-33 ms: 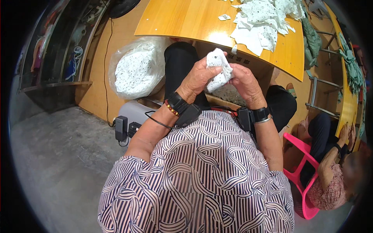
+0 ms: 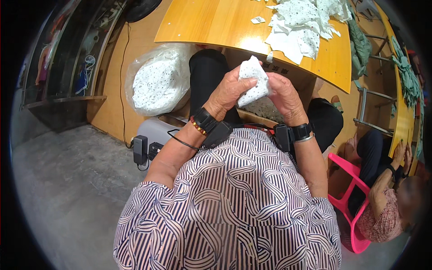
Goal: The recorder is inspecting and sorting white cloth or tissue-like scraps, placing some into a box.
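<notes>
A small folded piece of white cloth with dark speckles point(image 2: 253, 82) is held up over my lap, just short of the table edge. My left hand point(image 2: 231, 91) grips its left side, the thumb lying across the front. At the right edge of the cloth my right hand point(image 2: 286, 95) is closed, its fingertips partly hidden behind the cloth. On the table point(image 2: 207, 22) ahead lies a loose heap of similar speckled white pieces point(image 2: 299, 33), with one small scrap point(image 2: 258, 20) apart from it.
A clear plastic bag point(image 2: 157, 83) full of speckled white material stands left of my legs. Farther left is a shelf unit point(image 2: 67, 101). To the right, another person point(image 2: 382, 216) sits by a pink chair point(image 2: 348, 168), near a second table with green cloth strips point(image 2: 407, 74).
The cloth between my hands looks flatter and smoother, with fewer creases at its right side. Both hands have stayed almost in place.
</notes>
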Available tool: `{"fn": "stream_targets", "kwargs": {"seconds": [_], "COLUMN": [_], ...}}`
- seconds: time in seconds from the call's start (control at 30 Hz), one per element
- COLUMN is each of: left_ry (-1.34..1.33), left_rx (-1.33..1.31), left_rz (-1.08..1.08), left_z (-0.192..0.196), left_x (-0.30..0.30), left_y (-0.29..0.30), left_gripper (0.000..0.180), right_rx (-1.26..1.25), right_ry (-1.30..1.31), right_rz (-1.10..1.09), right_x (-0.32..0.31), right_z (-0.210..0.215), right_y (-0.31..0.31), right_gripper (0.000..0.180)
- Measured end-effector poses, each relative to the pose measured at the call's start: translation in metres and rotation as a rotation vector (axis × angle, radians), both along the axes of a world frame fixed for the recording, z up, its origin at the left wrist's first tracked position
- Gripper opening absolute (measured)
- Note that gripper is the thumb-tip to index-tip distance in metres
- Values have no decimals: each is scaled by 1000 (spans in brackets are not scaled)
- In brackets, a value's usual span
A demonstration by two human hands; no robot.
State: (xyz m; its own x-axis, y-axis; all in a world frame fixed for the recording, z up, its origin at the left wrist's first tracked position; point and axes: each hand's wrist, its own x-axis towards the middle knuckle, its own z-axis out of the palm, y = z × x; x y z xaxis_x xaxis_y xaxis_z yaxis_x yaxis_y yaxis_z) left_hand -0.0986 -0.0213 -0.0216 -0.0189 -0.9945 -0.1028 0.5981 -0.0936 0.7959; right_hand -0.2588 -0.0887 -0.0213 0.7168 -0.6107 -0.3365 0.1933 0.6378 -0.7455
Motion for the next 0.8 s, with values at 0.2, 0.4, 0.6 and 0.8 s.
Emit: {"fn": "stream_targets", "kwargs": {"seconds": [0.2,0.4,0.6,0.8], "left_ry": [53,56,18,122], "left_rx": [99,87,41,107], "left_rz": [35,45,-32,12], "left_z": [-11,4,16,1], "left_x": [3,3,0,3], "left_y": [3,2,-2,4], "left_gripper": [40,35,42,45], "right_rx": [-27,72,147,-128], "right_ry": [-215,-94,-199,-66], "right_rz": [-102,-54,49,-97], "right_x": [-2,-9,-5,-14], "right_z": [4,-7,-1,-3], "right_y": [-2,-6,-1,-9], "right_gripper": [18,22,34,26]}}
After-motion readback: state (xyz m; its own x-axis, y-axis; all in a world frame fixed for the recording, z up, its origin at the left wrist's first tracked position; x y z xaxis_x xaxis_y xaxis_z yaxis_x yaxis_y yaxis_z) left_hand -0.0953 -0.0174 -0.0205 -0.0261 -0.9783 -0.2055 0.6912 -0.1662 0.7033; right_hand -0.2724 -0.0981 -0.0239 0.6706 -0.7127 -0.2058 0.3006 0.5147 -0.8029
